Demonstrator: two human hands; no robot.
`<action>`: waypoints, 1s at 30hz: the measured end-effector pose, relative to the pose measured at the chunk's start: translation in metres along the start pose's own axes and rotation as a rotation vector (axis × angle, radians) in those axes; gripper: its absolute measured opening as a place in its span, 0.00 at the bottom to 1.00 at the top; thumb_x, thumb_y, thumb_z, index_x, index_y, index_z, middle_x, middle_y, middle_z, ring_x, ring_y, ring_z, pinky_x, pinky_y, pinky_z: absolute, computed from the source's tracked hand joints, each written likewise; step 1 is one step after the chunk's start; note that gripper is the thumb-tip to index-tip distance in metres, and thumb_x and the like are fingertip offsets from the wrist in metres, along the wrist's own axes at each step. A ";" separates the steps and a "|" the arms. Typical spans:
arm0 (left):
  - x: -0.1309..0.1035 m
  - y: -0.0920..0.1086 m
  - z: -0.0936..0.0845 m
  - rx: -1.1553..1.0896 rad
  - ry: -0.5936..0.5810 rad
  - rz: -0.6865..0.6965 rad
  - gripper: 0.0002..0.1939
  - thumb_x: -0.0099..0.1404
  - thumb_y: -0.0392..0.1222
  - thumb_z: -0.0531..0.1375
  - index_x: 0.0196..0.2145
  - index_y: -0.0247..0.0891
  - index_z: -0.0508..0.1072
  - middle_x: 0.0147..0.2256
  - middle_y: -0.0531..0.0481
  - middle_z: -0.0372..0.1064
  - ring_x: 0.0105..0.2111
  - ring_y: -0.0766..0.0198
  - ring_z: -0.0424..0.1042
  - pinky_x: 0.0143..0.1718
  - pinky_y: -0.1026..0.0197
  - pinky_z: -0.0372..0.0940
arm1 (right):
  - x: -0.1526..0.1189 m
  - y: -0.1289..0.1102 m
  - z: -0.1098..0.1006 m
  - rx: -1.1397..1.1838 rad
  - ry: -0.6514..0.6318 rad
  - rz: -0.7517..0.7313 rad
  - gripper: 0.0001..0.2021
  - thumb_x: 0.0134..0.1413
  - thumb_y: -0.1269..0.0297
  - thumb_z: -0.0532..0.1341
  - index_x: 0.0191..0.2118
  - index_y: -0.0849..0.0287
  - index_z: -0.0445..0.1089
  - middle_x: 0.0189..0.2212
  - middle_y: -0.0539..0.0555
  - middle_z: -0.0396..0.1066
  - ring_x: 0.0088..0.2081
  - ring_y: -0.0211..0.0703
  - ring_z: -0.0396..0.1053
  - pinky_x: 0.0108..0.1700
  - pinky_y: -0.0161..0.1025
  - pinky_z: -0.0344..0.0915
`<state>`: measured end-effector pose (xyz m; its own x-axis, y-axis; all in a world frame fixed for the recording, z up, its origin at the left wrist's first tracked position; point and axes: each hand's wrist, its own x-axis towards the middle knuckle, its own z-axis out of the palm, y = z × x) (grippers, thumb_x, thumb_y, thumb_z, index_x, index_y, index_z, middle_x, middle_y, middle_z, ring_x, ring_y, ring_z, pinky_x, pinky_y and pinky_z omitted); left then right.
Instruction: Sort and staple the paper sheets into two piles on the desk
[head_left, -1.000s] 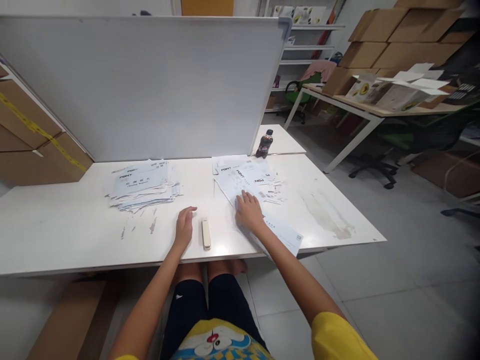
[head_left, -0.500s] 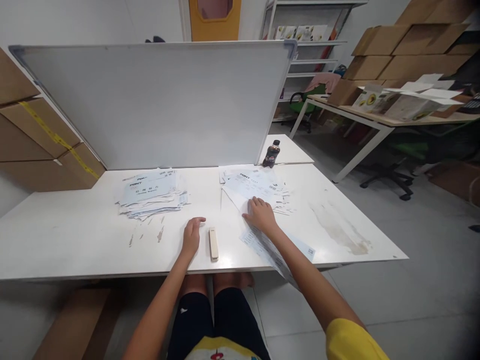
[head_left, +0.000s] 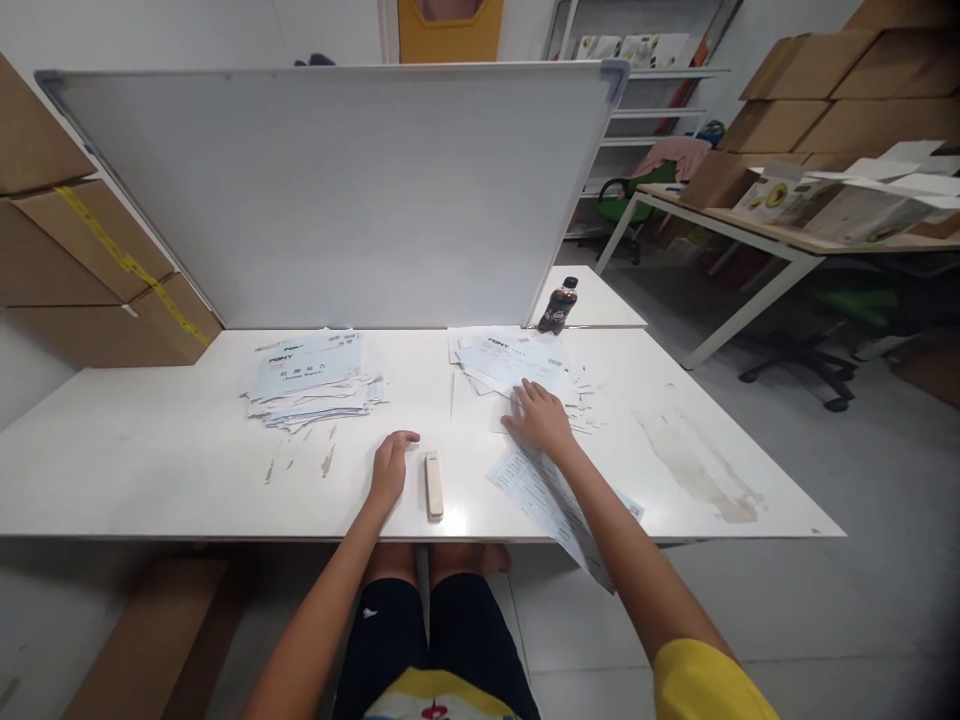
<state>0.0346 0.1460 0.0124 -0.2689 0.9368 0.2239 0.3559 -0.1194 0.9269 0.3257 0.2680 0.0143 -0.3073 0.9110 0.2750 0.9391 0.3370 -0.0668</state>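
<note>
My left hand (head_left: 389,470) rests on its edge on the white table (head_left: 187,480), fingers loosely stretched to the right and holding nothing. Just right of it lies a narrow cream-coloured stapler (head_left: 433,487), untouched. My right hand (head_left: 540,416) lies palm down with spread fingers at the near edge of the right pile of printed papers (head_left: 510,360). Below that wrist, a loose pale blue printed sheet (head_left: 540,500) slants over the table's front edge, partly hidden by my forearm. A left stack of similar papers (head_left: 307,372) sits farther from my left hand.
A whiteboard (head_left: 337,190) stands along the table's back. Beside its right end is a dark drink bottle (head_left: 558,306). Cardboard boxes (head_left: 112,260) are piled at the left. Another table (head_left: 750,215) carrying boxes and an office chair (head_left: 810,350) stand to the right.
The camera view has shifted slightly, so everything sits a little farther right. My right hand stays on the pile's near edge; the sheets beneath it have moved slightly. My left hand keeps its pose.
</note>
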 end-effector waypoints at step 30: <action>0.007 -0.001 0.004 -0.046 0.013 -0.037 0.24 0.69 0.55 0.45 0.32 0.39 0.75 0.37 0.46 0.76 0.44 0.56 0.72 0.51 0.53 0.64 | -0.083 -0.026 -0.057 0.202 0.029 -0.027 0.20 0.64 0.60 0.50 0.55 0.61 0.68 0.62 0.61 0.60 0.64 0.55 0.55 0.61 0.53 0.57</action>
<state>0.0360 0.1546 0.0116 -0.2924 0.9367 0.1928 0.3045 -0.0999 0.9473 0.3359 0.1701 0.0474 -0.3250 0.8946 0.3065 0.8799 0.4049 -0.2487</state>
